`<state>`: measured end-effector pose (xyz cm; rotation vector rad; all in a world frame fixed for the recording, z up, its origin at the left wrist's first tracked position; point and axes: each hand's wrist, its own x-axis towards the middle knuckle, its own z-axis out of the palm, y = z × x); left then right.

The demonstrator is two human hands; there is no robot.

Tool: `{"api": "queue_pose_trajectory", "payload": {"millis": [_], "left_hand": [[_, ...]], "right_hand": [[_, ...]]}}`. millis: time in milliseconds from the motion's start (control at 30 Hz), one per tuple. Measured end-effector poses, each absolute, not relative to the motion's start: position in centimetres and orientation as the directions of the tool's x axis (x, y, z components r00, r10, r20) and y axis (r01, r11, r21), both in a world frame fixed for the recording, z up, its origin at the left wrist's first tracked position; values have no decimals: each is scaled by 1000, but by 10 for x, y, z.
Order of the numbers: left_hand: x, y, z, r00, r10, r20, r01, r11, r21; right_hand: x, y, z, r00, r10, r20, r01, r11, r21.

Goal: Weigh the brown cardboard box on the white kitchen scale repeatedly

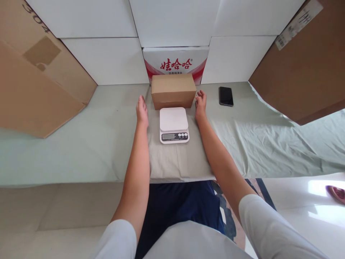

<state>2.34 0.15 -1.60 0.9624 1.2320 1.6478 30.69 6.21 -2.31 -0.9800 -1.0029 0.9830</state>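
Observation:
A white digital scale (174,120) lies flat on the cloth-covered table, its small display and buttons facing me. Directly behind it stands a closed brown cardboard box (174,90). To the left of both, my left hand (142,111) rests on its edge on the cloth, fingers stretched forward and holding nothing. On the other side, my right hand (201,103) lies beside the box's right end, with its fingers loosely curled and apart. I see nothing in it, and whether it touches the box is hard to tell.
A black phone (225,96) lies to the right. White cartons (175,21) are stacked along the back, one with red lettering (176,64). Large brown cartons flank the table at left (48,72) and right (307,68). Greenish cloth (88,144) covers the table up to its front edge.

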Motion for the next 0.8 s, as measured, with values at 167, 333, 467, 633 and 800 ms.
{"api": "queue_pose_trajectory", "payload": {"millis": [167,333,467,633,800], "left_hand": [[25,0,-15,-351,933,78,-176,-148,973],[31,-1,-14,-345,937,61,-197,-136,971],[35,-2,-13,-344,938,38,-209,-116,971],[37,1,-19,-318,945,75,-188,-140,972],[40,5,-26,-293,949,113,-147,-161,976]], "right_hand": [[309,60,-23,263,948,178,-187,231,-955],[307,59,-22,258,952,162,-167,210,-963],[306,58,-22,241,952,187,-149,226,-963],[303,58,-23,216,953,214,-157,250,-955],[297,54,-22,157,954,257,-153,280,-948]]}}
